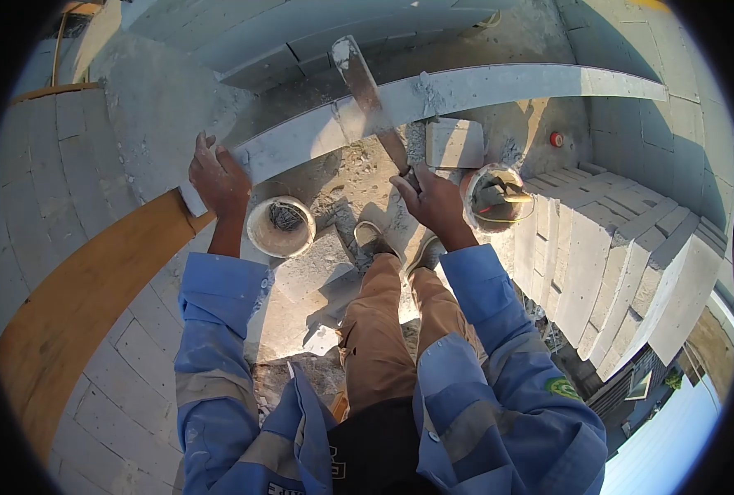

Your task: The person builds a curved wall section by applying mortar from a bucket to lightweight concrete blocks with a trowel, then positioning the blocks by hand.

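Observation:
My right hand (435, 205) is closed round the near end of a long, flat-bladed tool (360, 78) caked with grey residue. Its blade reaches forward across the top of a low wall of pale blocks (499, 89). Grey mortar (426, 95) clings to the wall beside the blade. At the wall's left end, my left hand (221, 180) lies over the block edge with its fingers apart and no tool in it. Below that hand stands a round bucket (305, 241) with dark, stringy material inside.
A second bucket (471, 191) holds grey mix and a yellow-handled tool. Pale blocks (598, 256) are stacked high on the right, and one loose block (455, 143) lies behind the wall's near side. A curved-looking wooden board (95, 285) runs along the left. A red round object (556, 139) sits farther off.

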Tool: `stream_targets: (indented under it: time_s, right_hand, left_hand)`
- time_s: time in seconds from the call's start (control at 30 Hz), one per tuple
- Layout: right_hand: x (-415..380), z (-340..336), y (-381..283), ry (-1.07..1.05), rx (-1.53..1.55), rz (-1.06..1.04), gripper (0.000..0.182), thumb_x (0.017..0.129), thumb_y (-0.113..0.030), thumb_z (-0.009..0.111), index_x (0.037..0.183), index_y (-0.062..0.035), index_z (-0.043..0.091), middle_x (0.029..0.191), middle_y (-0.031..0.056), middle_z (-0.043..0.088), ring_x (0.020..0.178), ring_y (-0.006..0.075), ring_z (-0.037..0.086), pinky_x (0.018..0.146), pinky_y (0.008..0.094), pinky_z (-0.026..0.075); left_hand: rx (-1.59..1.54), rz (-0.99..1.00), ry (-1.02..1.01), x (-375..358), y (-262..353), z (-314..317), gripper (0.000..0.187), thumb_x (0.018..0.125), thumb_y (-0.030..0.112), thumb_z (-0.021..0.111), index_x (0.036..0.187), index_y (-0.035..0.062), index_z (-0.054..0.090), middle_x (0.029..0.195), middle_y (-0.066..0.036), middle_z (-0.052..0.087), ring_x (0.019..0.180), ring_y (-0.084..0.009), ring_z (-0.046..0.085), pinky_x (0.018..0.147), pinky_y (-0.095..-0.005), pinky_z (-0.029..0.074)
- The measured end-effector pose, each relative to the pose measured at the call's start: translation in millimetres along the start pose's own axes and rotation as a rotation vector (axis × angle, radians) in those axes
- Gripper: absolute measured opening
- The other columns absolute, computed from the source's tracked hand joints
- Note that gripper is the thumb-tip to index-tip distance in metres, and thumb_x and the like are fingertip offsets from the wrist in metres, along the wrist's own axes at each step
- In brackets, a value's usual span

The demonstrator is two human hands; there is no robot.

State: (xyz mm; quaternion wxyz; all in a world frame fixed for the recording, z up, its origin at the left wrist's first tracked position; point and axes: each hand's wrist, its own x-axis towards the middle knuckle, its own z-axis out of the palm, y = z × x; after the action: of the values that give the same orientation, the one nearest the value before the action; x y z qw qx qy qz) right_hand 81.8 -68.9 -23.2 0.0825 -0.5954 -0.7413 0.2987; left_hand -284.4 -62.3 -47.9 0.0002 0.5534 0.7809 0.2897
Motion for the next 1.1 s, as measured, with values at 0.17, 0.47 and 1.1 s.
stream_targets:
  time_s: [0.17,0.47,1.1]
  right_hand:
    - [-7.0,-14.9,12.9,0.134,0.020,0.072,0.040,0.094,-0.045,0.066,0.095,-0.0057,0.059,0.066,0.0149,0.067,0.060,0.0370,0.068,0.052,0.0452,0.051]
    - [15.9,41.8,-81.5,-0.375,-0.028,-0.189,0.051,0.098,-0.058,0.051,0.111,-0.0089,0.058,0.089,0.0134,0.070,0.069,0.0355,0.069,0.059,0.0474,0.054]
    - [16.3,43.2,-66.1,-0.255,-0.047,-0.327,0.048,0.097,-0.055,0.053,0.105,-0.0084,0.058,0.080,0.0127,0.069,0.063,0.0343,0.068,0.053,0.0455,0.053]
  left_hand:
    - [0.168,0.008,-0.072,-0.2,5.1,-2.2,0.043,0.098,0.020,0.046,0.137,0.0018,0.050,0.126,-0.015,0.064,0.117,-0.0375,0.055,0.103,-0.0495,0.038]
    - [0.068,0.012,0.043,-4.3,-0.8,0.3,0.045,0.097,0.014,0.048,0.139,-0.0007,0.044,0.133,-0.020,0.055,0.124,-0.0388,0.049,0.107,-0.0487,0.037]
    - [0.095,0.007,0.023,-4.5,2.6,-1.7,0.044,0.096,0.012,0.050,0.137,-0.0022,0.046,0.133,-0.022,0.053,0.125,-0.0415,0.047,0.107,-0.0503,0.037]
